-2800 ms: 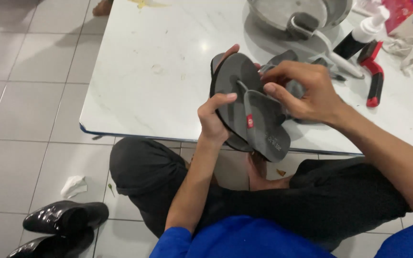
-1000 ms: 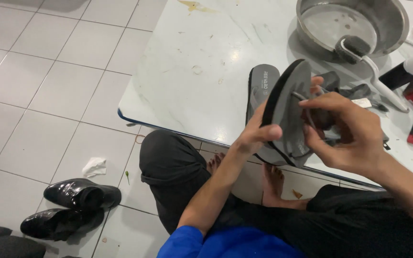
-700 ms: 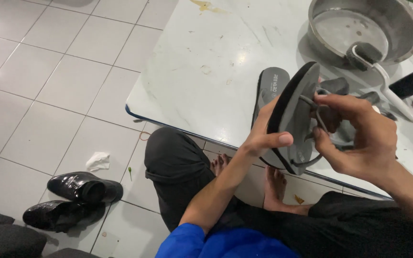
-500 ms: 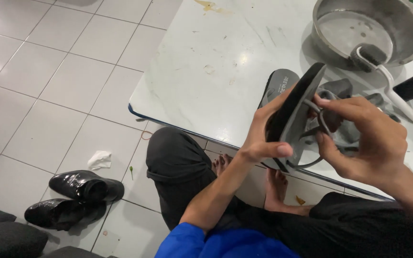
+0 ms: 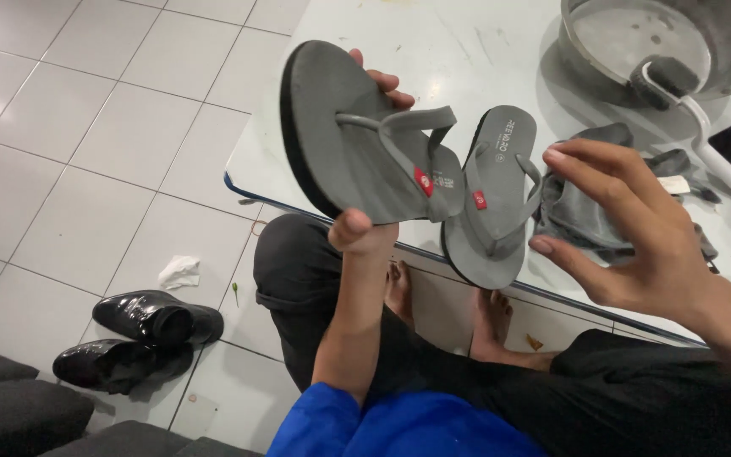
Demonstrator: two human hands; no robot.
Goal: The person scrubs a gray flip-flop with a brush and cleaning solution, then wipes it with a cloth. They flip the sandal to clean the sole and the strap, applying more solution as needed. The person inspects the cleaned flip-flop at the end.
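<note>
Grey flip-flop [image 5: 357,144] raised above the bench [image 5: 467,51] edge, sole side away, strap and footbed facing the camera; the left hand [image 5: 365,169] grips it, thumb pressed on the lower rim and fingertips curled over the far edge; a second grey flip-flop [image 5: 492,211] lies on the bench just beside it, its heel hanging over the bench edge; the right hand [image 5: 636,237] hovers near that second sandal with fingers spread and nothing in it, above a crumpled grey cloth [image 5: 585,203]; a metal basin [image 5: 662,42] holding a white-handled brush [image 5: 695,110] stands further back on the bench; below on the tiled floor, a pair of glossy black shoes [image 5: 137,338] rests near a scrap of white tissue [image 5: 179,271]; bare feet show under the bench.
</note>
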